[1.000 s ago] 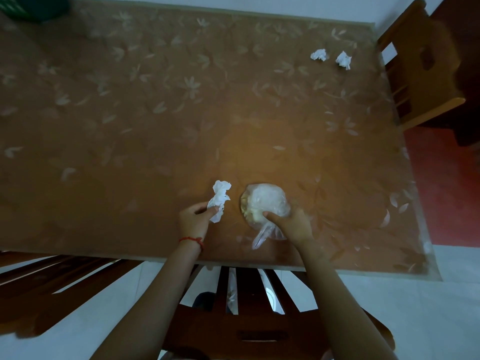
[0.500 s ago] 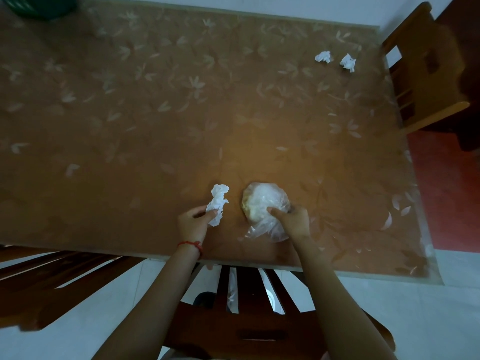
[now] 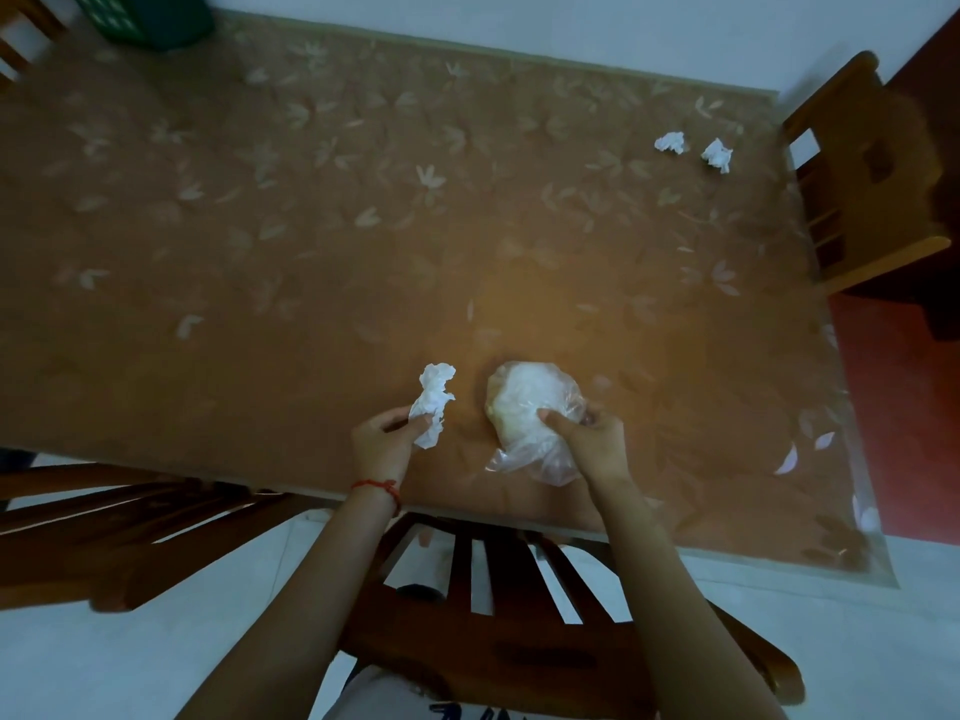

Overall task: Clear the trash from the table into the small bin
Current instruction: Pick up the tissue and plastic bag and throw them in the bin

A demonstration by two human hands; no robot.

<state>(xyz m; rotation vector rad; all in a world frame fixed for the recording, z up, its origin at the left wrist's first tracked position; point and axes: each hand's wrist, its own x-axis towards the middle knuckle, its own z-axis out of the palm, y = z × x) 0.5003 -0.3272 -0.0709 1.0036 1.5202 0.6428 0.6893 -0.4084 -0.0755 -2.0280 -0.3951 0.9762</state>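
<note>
My left grip [image 3: 383, 445] pinches the crumpled tissue [image 3: 434, 402], right grip [image 3: 592, 441] clutches the slippery plastic bag [image 3: 530, 413]; it could slide free mid-carry.

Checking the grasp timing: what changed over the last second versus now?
Little. The right hand shifted its hold on the plastic bag, whose loose tail moved from lower left to under the hand. The left hand still pinches the crumpled tissue. Both items remain at the table's near edge; the two tissue wads far right stay untouched. The green bin entered view far left.
</note>
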